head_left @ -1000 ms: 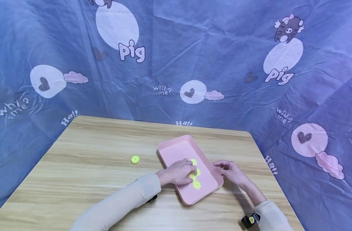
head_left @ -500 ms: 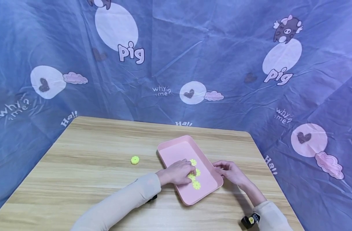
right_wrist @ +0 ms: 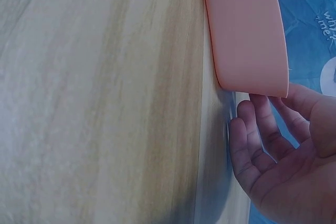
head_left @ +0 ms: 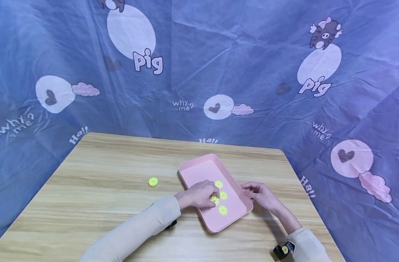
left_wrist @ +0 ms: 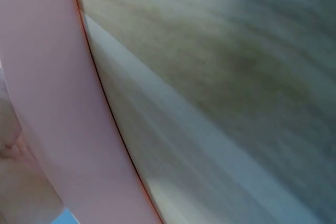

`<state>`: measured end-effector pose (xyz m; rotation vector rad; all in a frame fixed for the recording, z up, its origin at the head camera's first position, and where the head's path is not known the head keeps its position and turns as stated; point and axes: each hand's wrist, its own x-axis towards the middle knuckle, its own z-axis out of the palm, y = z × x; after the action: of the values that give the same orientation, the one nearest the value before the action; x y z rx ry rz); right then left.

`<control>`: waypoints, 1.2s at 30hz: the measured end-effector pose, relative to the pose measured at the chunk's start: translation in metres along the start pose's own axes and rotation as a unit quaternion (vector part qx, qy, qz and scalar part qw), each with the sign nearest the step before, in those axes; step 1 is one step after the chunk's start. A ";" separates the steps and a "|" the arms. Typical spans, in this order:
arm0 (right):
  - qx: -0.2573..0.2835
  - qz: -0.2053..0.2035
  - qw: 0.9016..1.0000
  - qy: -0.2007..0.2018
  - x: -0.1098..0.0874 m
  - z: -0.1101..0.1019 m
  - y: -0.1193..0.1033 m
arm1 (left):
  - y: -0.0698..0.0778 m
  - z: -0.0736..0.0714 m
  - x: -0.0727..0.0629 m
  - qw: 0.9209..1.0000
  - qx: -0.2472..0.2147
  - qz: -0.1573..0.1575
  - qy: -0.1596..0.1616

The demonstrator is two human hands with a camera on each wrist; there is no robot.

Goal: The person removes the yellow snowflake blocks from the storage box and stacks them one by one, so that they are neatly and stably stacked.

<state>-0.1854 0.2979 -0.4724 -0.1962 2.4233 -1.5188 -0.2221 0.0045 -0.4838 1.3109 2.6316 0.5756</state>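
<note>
Since the earlier frame, the left hand [head_left: 201, 194] has edged leftward with a flower-shaped yellow piece [head_left: 214, 200], drawing it apart from its neighbours; the tray stays put. Both hands are in use: the left, knuckles bent, forearm reaching across the near wall of the pink tray [head_left: 202, 222], pinches the piece inside it between thumb and fingers; the right hand [head_left: 261, 196], loosely curved, touches the tray's outer wall, resting beside it on the surface [head_left: 98, 203].
</note>
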 end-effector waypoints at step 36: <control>-0.009 -0.002 1.000 -0.005 -0.006 -0.007 0.002 | -0.016 -0.029 -0.032 0.983 -0.161 -0.041 0.078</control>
<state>-0.1819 0.3060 -0.4705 -0.2114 2.4304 -1.4935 -0.2226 -0.0372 -0.4651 1.0943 2.5526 1.0760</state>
